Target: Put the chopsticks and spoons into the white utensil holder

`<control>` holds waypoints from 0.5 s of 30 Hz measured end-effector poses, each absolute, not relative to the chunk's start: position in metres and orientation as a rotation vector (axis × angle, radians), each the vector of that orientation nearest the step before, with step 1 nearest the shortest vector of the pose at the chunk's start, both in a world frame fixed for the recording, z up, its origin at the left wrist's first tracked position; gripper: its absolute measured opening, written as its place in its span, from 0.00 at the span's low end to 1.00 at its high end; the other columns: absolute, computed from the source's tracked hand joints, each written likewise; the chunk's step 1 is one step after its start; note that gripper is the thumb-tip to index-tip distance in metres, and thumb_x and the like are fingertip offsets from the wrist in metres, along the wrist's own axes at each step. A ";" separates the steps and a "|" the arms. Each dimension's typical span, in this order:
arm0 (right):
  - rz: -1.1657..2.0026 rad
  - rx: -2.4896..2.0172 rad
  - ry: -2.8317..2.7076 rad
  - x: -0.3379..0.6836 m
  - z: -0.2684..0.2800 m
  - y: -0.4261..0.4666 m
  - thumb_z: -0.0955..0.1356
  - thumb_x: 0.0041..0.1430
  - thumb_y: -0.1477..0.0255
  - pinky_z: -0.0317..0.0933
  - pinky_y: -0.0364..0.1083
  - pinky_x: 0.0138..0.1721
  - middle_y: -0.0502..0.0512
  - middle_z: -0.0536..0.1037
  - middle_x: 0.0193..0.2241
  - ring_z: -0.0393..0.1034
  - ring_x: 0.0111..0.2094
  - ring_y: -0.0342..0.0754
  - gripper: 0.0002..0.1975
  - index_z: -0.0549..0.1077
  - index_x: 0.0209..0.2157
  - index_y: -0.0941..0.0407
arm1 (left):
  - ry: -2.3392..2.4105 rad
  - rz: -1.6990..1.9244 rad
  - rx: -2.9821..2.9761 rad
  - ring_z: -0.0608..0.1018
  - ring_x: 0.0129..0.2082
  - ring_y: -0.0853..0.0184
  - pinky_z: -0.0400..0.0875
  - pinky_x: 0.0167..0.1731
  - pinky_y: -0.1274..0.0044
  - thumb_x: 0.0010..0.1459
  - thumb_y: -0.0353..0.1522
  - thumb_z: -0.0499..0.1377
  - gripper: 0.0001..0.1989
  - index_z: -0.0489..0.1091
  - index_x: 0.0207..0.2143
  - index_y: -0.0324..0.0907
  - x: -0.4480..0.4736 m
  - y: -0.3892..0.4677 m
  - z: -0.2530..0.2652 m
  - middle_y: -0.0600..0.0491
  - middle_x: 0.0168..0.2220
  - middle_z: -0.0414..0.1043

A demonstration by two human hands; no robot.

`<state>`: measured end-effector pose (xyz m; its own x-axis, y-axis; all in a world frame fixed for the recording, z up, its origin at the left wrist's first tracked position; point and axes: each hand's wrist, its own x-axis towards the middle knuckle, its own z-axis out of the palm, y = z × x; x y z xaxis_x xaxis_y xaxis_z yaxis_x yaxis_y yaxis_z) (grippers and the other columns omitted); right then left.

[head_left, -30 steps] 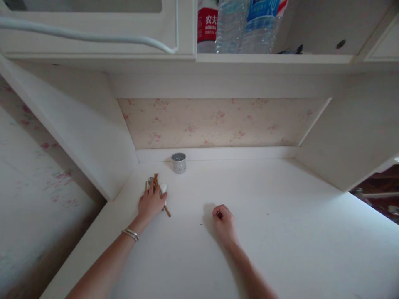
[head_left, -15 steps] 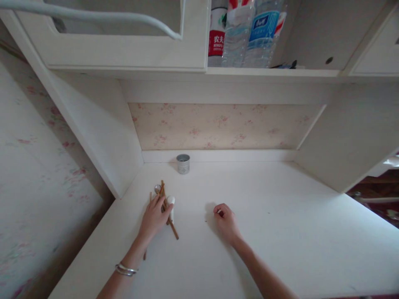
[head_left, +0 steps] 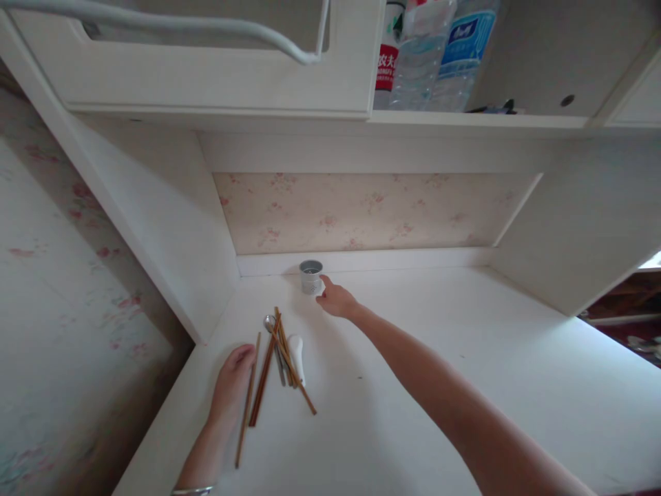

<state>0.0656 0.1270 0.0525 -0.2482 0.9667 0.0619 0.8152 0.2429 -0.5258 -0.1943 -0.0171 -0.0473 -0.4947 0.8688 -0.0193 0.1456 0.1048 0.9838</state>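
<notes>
Cup (head_left: 310, 282), upright at the back of the counter (head_left: 423, 406), could tip if the right hand (head_left: 338, 301), grip parted at its right side, pushes; loose chopsticks (head_left: 266, 370) and spoons (head_left: 296, 348) could roll if the left hand (head_left: 232, 375), curled, hold unclear, nudges them.

The cup (head_left: 310, 284) appears to be dull metal. Chopsticks (head_left: 265, 372) look wooden, smooth. The slim spoon (head_left: 269, 322) is shiny metal; the white spoon (head_left: 296, 351) looks glossy. Tabletop (head_left: 330, 455): smooth, matt.

My right arm (head_left: 438, 386) is at full stretch, right hand (head_left: 337, 300) pointing forward; my left hand (head_left: 233, 372) sits lower, loosely curled!
</notes>
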 end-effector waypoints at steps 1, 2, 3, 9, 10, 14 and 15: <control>0.535 -1.667 -2.160 0.057 0.056 0.136 0.68 0.60 0.69 0.65 0.51 0.42 0.61 0.79 0.41 0.74 0.43 0.56 0.27 0.60 0.59 0.56 | 1.737 1.442 0.992 0.78 0.43 0.59 0.70 0.51 0.66 0.47 0.43 0.60 0.19 0.74 0.38 0.41 -0.194 -0.017 -0.048 0.49 0.40 0.77; 0.516 -1.697 -2.170 0.049 0.059 0.143 0.67 0.62 0.67 0.65 0.53 0.44 0.62 0.78 0.43 0.73 0.44 0.57 0.24 0.62 0.58 0.57 | 1.710 1.451 0.972 0.78 0.44 0.59 0.69 0.52 0.65 0.47 0.42 0.60 0.18 0.74 0.38 0.41 -0.195 -0.016 -0.048 0.49 0.40 0.77; 0.500 -1.723 -2.178 0.043 0.060 0.150 0.67 0.63 0.66 0.65 0.54 0.45 0.62 0.76 0.45 0.73 0.45 0.56 0.22 0.64 0.56 0.58 | 1.676 1.460 0.945 0.78 0.44 0.58 0.68 0.52 0.65 0.47 0.42 0.61 0.17 0.74 0.37 0.41 -0.195 -0.016 -0.049 0.49 0.40 0.77; 0.409 -1.782 -2.178 0.031 0.058 0.163 0.67 0.66 0.65 0.68 0.55 0.45 0.57 0.73 0.48 0.72 0.44 0.51 0.16 0.68 0.52 0.58 | 1.566 1.504 0.804 0.78 0.43 0.59 0.70 0.52 0.66 0.46 0.40 0.61 0.16 0.73 0.37 0.41 -0.199 -0.015 -0.054 0.49 0.39 0.76; 0.389 -1.780 -2.170 0.032 0.057 0.162 0.66 0.66 0.65 0.68 0.55 0.45 0.57 0.73 0.48 0.72 0.44 0.51 0.16 0.68 0.51 0.58 | 1.567 1.502 0.800 0.78 0.43 0.60 0.70 0.52 0.66 0.46 0.40 0.61 0.16 0.73 0.37 0.41 -0.199 -0.014 -0.054 0.50 0.39 0.76; 0.324 -1.738 -2.137 0.044 0.055 0.148 0.62 0.69 0.65 0.66 0.53 0.44 0.57 0.75 0.44 0.72 0.42 0.52 0.13 0.69 0.50 0.57 | 1.571 1.506 0.796 0.78 0.43 0.60 0.71 0.51 0.67 0.46 0.40 0.61 0.16 0.73 0.36 0.41 -0.197 -0.014 -0.051 0.51 0.38 0.77; 0.315 -1.717 -2.126 0.048 0.055 0.142 0.61 0.70 0.66 0.65 0.52 0.44 0.58 0.76 0.43 0.73 0.42 0.52 0.13 0.69 0.50 0.56 | 1.568 1.504 0.798 0.78 0.42 0.61 0.71 0.51 0.67 0.45 0.40 0.61 0.16 0.73 0.36 0.41 -0.196 -0.014 -0.050 0.51 0.38 0.77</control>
<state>0.0484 0.1422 0.0552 -0.1749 0.9721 0.1565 0.8850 0.2248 -0.4076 -0.1962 -0.0140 -0.0496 -0.4774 0.8700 -0.1230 -0.0866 0.0927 0.9919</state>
